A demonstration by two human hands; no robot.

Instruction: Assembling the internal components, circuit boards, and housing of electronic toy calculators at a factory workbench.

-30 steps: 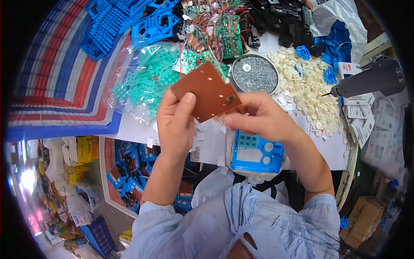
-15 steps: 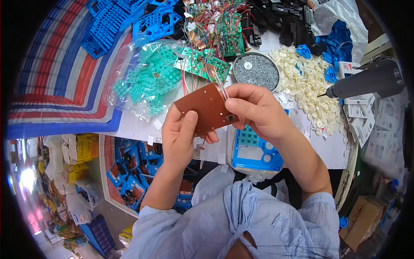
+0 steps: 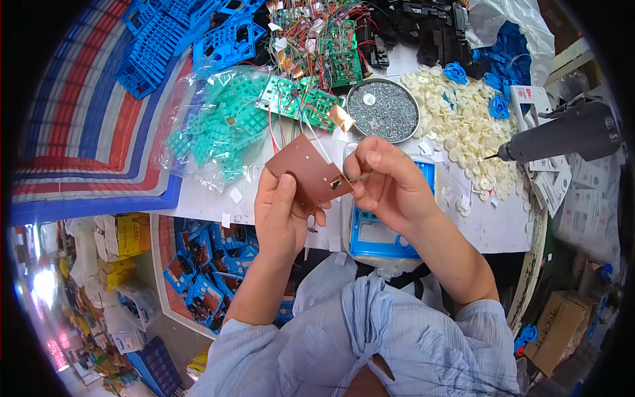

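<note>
My left hand (image 3: 279,210) grips a brown circuit board (image 3: 305,171) by its lower left edge, thumb on the brown face and fingers behind. Wires run from the board's far side toward the green boards beyond it. At the board's right corner, beside a small slot, my right hand (image 3: 391,185) pinches a thin green wire (image 3: 361,177) between thumb and fingers. Below that hand lies a blue plastic housing (image 3: 378,246) with a green keypad in it, partly hidden by the hand.
Beyond my hands are wired green circuit boards (image 3: 301,99), a bag of green keypads (image 3: 221,122) and a round tin of screws (image 3: 382,109). White discs (image 3: 456,126) are heaped at right, near an electric screwdriver (image 3: 562,135). A bin of blue assemblies (image 3: 205,264) sits lower left.
My right hand has shifted from the white wires at the board's upper edge down to the green wire at its right corner. The board is tilted slightly differently.
</note>
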